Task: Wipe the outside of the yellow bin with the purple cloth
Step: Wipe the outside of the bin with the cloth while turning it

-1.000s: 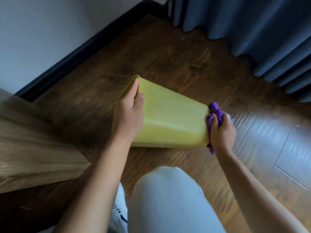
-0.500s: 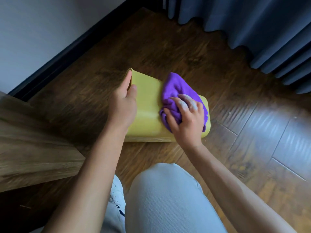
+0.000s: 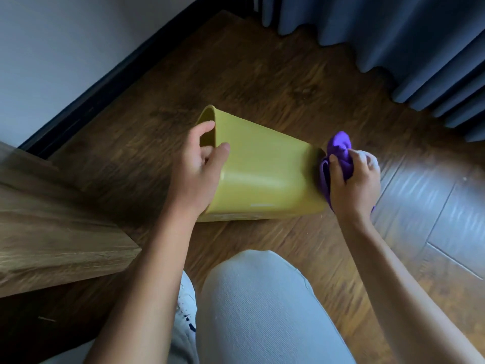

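**Bin on its side, cloth at the base end**

My left hand (image 3: 195,177) clamps the rim of the yellow bin (image 3: 265,177): the fingers hook inside the mouth and the thumb presses on the outer wall, so the rim is pinched between them. I judge that this grip is there to stop the bin from rolling or sliding while the other hand rubs, and to let me turn it when a new side is needed.

The bin lies tipped over on the wooden floor (image 3: 262,74), its mouth at my left hand and its closed base toward my right. Laid this way, the long outer wall faces up at me and the base end is within easy reach, which an upright bin would not allow.

My right hand (image 3: 353,185) is closed around the purple cloth (image 3: 338,151), bunched into a wad with the fingers curled over it. The wad touches the base edge of the bin, just past the end of the upper wall. A fold of cloth sticks up above my knuckles and a bit hangs below my palm.

I take this as the wiping of the base corner. The side resting on the floor, beneath both grips, looks to me like the part not yet reachable; the bin would need a turn from my left hand.

My knee (image 3: 262,311) is close under both arms.
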`<action>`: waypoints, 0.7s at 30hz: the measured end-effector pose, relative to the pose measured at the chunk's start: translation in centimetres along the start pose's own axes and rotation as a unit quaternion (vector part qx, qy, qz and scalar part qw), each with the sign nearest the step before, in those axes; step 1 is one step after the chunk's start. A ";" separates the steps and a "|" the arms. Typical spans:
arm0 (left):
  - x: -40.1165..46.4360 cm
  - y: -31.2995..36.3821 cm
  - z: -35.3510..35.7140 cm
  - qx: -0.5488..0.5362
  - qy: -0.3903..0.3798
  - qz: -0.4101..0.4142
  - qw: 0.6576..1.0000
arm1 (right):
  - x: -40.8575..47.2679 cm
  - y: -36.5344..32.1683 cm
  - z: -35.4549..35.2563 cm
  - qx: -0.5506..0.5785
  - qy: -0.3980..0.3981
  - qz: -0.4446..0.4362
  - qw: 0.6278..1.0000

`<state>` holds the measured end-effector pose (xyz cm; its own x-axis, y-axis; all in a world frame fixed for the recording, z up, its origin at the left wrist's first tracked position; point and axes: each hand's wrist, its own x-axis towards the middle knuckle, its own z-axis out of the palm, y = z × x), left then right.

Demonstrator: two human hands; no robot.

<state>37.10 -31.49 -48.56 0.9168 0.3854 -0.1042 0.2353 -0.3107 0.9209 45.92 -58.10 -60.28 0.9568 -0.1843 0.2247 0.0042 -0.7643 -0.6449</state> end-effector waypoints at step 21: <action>1.9 3.1 1.9 0.170 -0.136 0.127 0.968 | -1.2 -2.3 -2.0 0.045 0.027 -0.081 0.995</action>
<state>40.20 -33.35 -46.60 0.9991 0.0307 -0.0289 0.0419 -0.6504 0.7584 44.19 -57.31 -57.61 0.9246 -0.0968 0.3684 0.1863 -0.7286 -0.6591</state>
